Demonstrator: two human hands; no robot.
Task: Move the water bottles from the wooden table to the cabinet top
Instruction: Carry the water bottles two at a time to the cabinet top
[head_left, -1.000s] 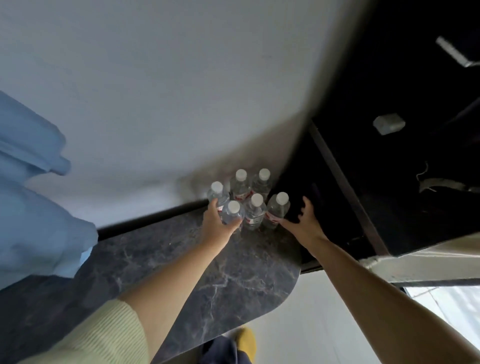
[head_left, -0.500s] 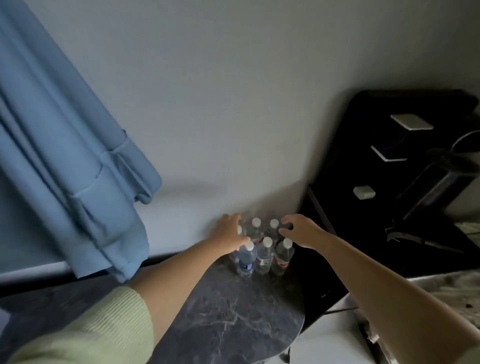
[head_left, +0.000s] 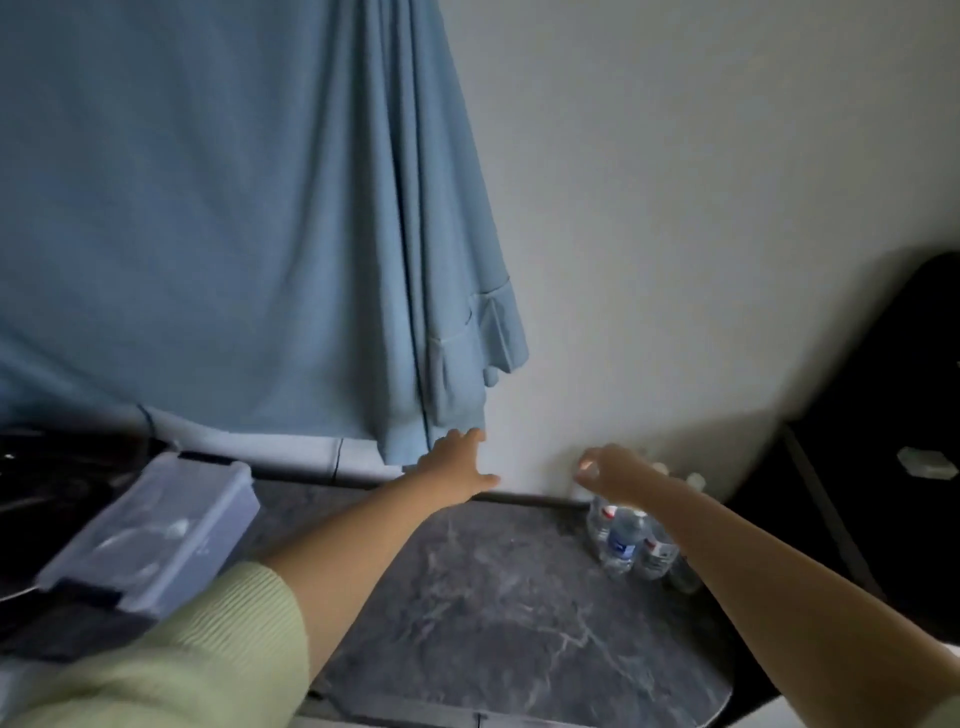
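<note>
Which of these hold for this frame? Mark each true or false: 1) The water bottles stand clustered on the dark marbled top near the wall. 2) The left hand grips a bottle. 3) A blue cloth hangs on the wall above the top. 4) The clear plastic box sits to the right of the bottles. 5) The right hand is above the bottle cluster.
1) True: the water bottles stand together on the marbled top by the wall.
2) False: the left hand is open, away from the bottles.
3) True: the blue cloth hangs there.
4) False: the plastic box sits at the left.
5) True: the right hand is over them; blur hides any grip.
</note>
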